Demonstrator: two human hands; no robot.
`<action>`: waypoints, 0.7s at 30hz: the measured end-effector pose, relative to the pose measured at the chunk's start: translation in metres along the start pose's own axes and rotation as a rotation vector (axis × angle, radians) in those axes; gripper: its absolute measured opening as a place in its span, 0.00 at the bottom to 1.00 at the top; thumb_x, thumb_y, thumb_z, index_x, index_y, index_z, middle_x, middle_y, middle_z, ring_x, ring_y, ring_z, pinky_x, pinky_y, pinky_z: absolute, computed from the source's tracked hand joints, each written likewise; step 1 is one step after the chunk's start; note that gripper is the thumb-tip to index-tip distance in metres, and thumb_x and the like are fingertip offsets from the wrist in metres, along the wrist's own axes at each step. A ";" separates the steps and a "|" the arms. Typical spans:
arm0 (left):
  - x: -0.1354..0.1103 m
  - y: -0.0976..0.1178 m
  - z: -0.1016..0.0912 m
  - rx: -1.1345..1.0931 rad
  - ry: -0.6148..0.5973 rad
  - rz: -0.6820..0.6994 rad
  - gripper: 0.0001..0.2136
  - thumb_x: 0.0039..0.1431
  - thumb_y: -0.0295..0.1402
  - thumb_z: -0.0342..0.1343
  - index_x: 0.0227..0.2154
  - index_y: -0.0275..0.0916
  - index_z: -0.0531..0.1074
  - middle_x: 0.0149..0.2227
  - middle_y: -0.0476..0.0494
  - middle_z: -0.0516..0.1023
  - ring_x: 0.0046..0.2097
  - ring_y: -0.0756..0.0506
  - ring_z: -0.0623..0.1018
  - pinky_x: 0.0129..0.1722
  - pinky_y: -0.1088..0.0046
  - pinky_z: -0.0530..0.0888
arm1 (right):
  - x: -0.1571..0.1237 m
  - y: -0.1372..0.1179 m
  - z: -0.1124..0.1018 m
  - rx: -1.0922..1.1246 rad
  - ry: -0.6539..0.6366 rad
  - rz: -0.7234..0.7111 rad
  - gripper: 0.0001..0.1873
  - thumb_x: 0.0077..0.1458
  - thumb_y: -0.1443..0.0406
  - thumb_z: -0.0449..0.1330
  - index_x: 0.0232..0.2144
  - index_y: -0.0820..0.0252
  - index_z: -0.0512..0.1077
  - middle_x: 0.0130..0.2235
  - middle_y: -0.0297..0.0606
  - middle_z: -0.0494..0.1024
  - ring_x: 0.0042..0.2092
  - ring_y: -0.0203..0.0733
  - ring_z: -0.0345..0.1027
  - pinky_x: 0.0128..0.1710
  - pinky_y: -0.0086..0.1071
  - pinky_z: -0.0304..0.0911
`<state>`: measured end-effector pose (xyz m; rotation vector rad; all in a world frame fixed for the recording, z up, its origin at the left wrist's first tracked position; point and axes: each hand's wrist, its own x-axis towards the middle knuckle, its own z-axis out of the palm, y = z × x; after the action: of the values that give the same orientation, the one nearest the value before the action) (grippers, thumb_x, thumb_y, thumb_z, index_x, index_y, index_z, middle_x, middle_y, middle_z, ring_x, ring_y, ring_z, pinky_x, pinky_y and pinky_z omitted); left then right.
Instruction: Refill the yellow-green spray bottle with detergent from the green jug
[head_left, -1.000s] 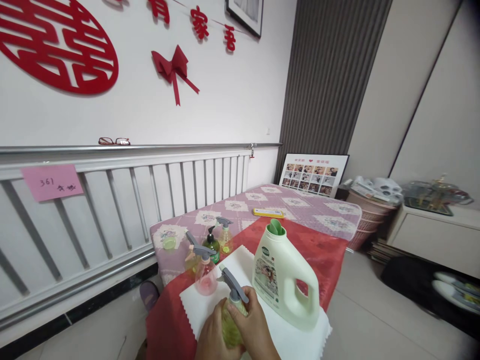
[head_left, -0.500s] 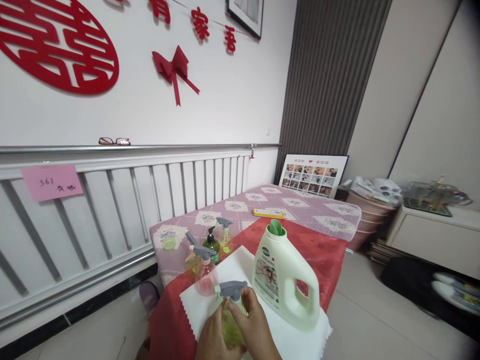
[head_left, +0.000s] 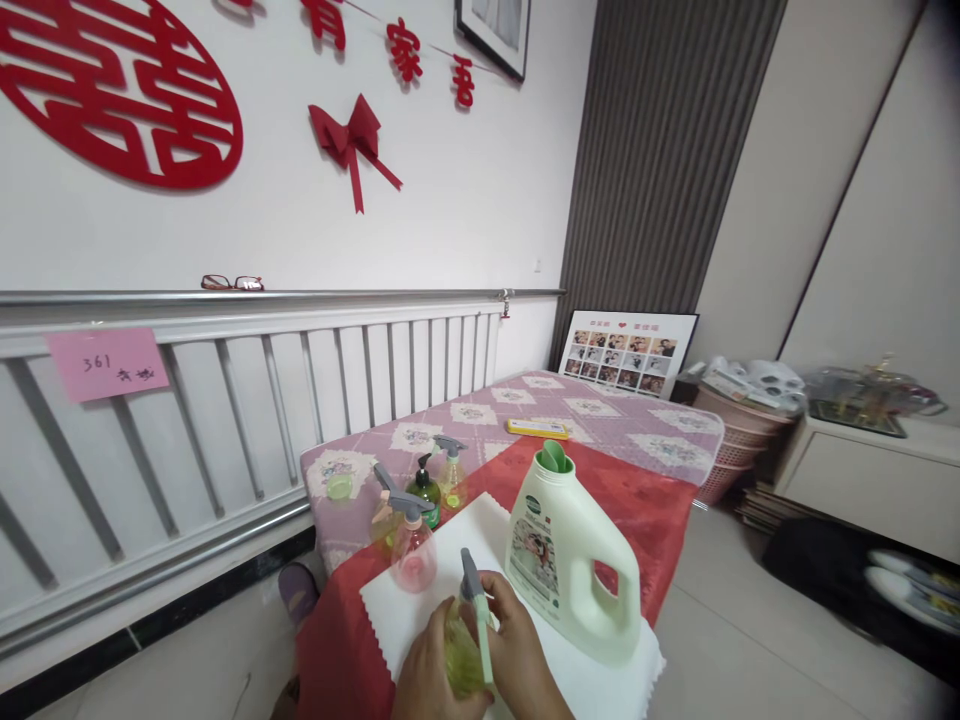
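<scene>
My left hand (head_left: 424, 668) is wrapped round the body of a small spray bottle (head_left: 463, 662) with yellow-green liquid in it. At its neck, my right hand (head_left: 519, 642) grips the grey and pale green spray head (head_left: 472, 582), whose nozzle end points down toward me. Just right of my hands a large pale green detergent jug (head_left: 581, 570) stands upright, a green piece seated in its mouth. To the left is a pink spray bottle (head_left: 413, 562) with a grey trigger head. Whether the held head is fully screwed on is hidden by my fingers.
Behind the pink bottle stand a dark green pump bottle (head_left: 425, 492), a clear spray bottle (head_left: 452, 482) and another spray bottle (head_left: 384, 528). A green cap-like disc (head_left: 340, 487) and a yellow box (head_left: 537, 429) lie farther back. White cloth (head_left: 487, 515) covers part of the red cloth (head_left: 600, 470).
The spray head in my right hand has turned about the bottle's neck, its nozzle swinging from the left to face me. My left hand still holds the bottle.
</scene>
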<state>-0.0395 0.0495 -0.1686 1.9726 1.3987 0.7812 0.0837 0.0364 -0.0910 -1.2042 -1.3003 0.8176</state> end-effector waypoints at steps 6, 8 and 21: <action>0.000 -0.007 0.005 -0.035 -0.040 -0.023 0.47 0.34 0.31 0.60 0.63 0.33 0.52 0.62 0.30 0.69 0.61 0.34 0.72 0.62 0.61 0.68 | 0.002 -0.023 -0.027 -0.159 -0.027 -0.173 0.12 0.55 0.61 0.60 0.43 0.53 0.73 0.41 0.39 0.78 0.48 0.50 0.72 0.49 0.39 0.67; -0.001 -0.007 0.006 -0.023 -0.024 -0.036 0.47 0.34 0.31 0.59 0.63 0.29 0.52 0.63 0.27 0.67 0.62 0.33 0.70 0.63 0.59 0.66 | 0.009 -0.027 -0.034 -0.151 0.068 -0.137 0.15 0.57 0.56 0.59 0.45 0.54 0.73 0.45 0.42 0.79 0.51 0.52 0.70 0.54 0.42 0.64; -0.002 0.014 -0.009 -0.013 -0.098 -0.206 0.49 0.32 0.31 0.57 0.64 0.30 0.51 0.65 0.33 0.66 0.63 0.37 0.68 0.65 0.65 0.62 | 0.099 -0.074 -0.051 -0.264 0.008 -0.177 0.19 0.59 0.50 0.54 0.26 0.56 0.67 0.24 0.33 0.71 0.28 0.40 0.67 0.30 0.33 0.63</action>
<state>-0.0387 0.0452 -0.1525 1.7967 1.5048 0.5901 0.1356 0.1028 0.0128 -1.2735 -1.5190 0.5250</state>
